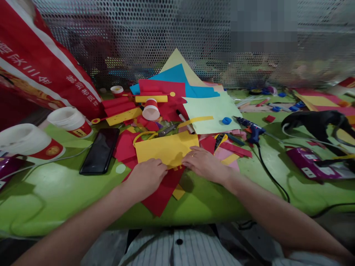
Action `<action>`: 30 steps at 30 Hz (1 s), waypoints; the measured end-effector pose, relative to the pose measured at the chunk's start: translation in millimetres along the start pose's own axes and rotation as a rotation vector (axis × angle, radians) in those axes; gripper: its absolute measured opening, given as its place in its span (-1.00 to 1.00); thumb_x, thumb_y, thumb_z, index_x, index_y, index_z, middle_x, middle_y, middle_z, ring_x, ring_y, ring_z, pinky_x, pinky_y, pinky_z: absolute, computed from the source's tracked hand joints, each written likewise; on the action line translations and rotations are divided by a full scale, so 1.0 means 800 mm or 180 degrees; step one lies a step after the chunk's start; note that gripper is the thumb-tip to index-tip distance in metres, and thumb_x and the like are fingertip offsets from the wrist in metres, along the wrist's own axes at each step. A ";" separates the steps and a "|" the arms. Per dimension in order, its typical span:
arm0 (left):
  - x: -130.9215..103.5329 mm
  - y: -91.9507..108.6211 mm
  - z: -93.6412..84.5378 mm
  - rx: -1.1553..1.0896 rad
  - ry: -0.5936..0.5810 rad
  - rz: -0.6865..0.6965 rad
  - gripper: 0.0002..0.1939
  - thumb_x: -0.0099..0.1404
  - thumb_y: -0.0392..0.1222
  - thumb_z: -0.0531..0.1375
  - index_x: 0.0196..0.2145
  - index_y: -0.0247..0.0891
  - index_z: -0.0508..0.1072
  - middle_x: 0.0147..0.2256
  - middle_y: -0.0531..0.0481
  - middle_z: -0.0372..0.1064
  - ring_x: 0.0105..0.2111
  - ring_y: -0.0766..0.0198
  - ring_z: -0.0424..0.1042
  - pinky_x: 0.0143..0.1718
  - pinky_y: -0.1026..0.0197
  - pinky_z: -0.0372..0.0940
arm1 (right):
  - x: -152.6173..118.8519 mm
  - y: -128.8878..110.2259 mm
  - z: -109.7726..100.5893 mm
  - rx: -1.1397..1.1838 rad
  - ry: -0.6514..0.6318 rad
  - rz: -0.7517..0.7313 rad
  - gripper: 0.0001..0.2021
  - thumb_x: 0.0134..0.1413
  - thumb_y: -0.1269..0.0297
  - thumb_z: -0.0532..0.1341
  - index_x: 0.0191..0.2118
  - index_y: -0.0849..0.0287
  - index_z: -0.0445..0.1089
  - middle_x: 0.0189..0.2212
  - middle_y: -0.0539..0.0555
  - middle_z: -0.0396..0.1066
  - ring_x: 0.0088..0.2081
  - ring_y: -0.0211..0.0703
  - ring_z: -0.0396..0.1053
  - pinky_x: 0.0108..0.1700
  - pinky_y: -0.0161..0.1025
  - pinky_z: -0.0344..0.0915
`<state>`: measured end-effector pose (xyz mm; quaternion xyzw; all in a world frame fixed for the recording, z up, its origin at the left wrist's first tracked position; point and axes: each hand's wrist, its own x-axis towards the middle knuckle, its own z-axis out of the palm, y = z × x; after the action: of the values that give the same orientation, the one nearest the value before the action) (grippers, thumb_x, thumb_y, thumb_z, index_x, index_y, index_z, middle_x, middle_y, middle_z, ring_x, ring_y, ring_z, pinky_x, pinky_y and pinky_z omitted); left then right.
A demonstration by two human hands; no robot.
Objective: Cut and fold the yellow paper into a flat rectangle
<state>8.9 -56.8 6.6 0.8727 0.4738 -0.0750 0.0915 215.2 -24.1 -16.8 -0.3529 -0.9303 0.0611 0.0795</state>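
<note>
A yellow paper sheet lies on the green table, on top of red paper sheets. My left hand rests on the yellow sheet's near edge with its fingers curled over the paper. My right hand, with a ring on one finger, presses flat on the sheet's near right corner. Both hands pinch or fold the yellow paper's lower edge. Small yellow scraps poke out under the red paper.
A black phone lies left of the papers. White-and-red paper cups stand at far left, another cup lies tipped behind. A blue glue gun with a black cord, a marker, coloured sheets and a purple box sit around.
</note>
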 end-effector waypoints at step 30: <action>0.009 -0.004 0.008 -0.0105 -0.0218 -0.1126 -0.68 0.35 -0.09 -0.14 -0.30 -0.20 0.36 -0.37 -0.07 0.47 -0.35 0.13 0.46 -0.51 0.23 0.09 | 0.009 0.006 0.004 0.0339 -0.0110 0.1057 -0.80 0.13 0.22 0.12 -0.28 0.20 0.44 -0.33 0.16 0.49 -0.24 -0.03 0.41 -0.20 -0.15 0.26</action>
<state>9.9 -50.8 -1.1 0.7710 0.6177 -0.1118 0.1073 212.4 -15.7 -20.3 -0.4959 -0.8559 0.1286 0.0710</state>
